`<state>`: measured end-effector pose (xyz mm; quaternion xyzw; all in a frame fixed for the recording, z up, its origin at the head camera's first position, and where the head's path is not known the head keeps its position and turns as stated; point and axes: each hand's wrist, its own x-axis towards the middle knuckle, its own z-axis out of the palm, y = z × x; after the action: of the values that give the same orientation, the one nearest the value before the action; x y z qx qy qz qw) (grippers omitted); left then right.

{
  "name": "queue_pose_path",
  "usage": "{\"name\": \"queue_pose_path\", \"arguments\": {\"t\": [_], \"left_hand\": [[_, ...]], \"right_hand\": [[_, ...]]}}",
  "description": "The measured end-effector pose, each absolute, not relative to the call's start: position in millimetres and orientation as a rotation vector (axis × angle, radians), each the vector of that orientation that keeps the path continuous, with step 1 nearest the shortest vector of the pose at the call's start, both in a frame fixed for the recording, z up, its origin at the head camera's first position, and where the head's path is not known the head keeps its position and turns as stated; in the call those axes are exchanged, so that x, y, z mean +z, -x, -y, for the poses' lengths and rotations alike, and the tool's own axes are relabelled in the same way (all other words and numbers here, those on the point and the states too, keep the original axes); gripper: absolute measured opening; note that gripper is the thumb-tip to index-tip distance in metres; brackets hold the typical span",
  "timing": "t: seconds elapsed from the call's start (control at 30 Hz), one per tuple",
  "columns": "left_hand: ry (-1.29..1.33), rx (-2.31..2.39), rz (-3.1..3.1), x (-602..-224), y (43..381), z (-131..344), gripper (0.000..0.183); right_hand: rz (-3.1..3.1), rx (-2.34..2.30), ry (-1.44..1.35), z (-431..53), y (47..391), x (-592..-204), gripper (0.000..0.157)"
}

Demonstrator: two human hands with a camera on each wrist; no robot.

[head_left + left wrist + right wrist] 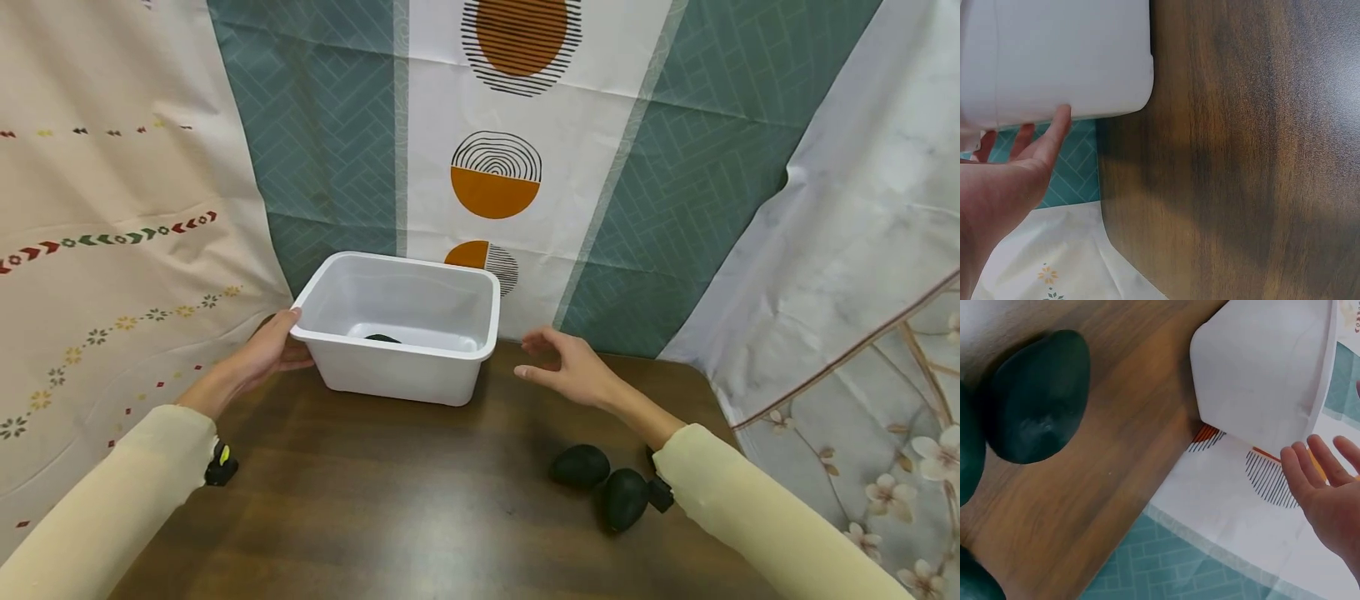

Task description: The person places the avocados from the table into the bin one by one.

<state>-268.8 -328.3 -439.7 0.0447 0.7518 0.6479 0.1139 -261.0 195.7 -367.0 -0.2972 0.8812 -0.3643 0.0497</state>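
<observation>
A white plastic bin (397, 371) stands upright at the back of the brown table, with a dark green object (382, 338) partly visible inside on its floor. At the bin's left end, my left hand (266, 354) grips the rim near the front corner; its fingers (1060, 122) lie against the outer wall in the left wrist view. My right hand (570, 367) hovers just right of the bin, fingers loosely bent and holding nothing. Two dark green avocados (580, 466) lie below my right forearm. The right wrist view shows a third avocado (979, 581) at its lower left.
The wooden table (360, 492) has its rounded back edge along a hanging patterned cloth (322, 108). A cream cloth (97, 167) hangs on the left and a white floral cloth (847, 333) on the right. Both wrists carry small black devices (221, 464).
</observation>
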Motion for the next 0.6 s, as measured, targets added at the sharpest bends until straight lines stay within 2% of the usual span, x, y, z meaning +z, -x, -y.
{"name": "queue_pose_path", "arguments": {"t": [0.6], "left_hand": [[-0.14,1.89,-2.211,-440.7,269.5,331.1,0.076]], "right_hand": [[-2.676,-0.832,1.015,-221.3,252.7,-385.0,0.063]]}}
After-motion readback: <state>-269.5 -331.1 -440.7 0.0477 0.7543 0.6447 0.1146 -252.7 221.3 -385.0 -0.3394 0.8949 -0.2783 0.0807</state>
